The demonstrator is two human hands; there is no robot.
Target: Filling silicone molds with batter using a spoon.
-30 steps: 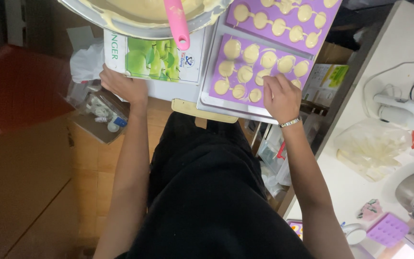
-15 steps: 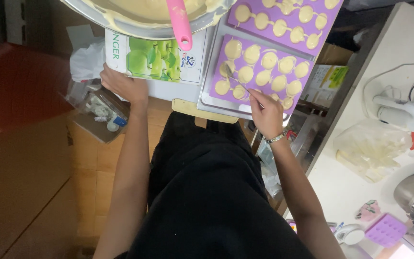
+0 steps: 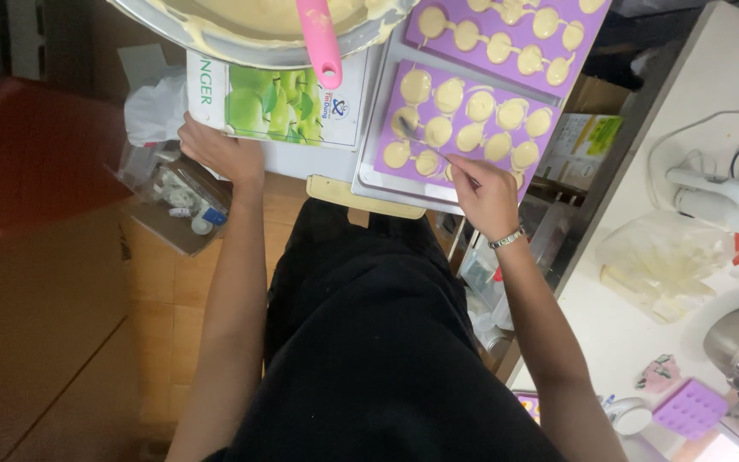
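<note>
Head view: right hand [image 3: 485,190] grips spoon [image 3: 425,144] over purple mould [image 3: 404,92], just ahead

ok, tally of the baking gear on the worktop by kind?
Purple silicone moulds with batter: 2, near one, far one
Metal mixing bowl of batter: 1
Pink spatula: 1
Spoon in right hand: 1
White tray under near mould: 1
Total: 6
Left hand rests at the green-printed box, not counted.

Black clothing is worn over the torso and legs; both arms are left bare, and a slim silver bracelet [image 3: 506,239] is worn on the right wrist.
</note>
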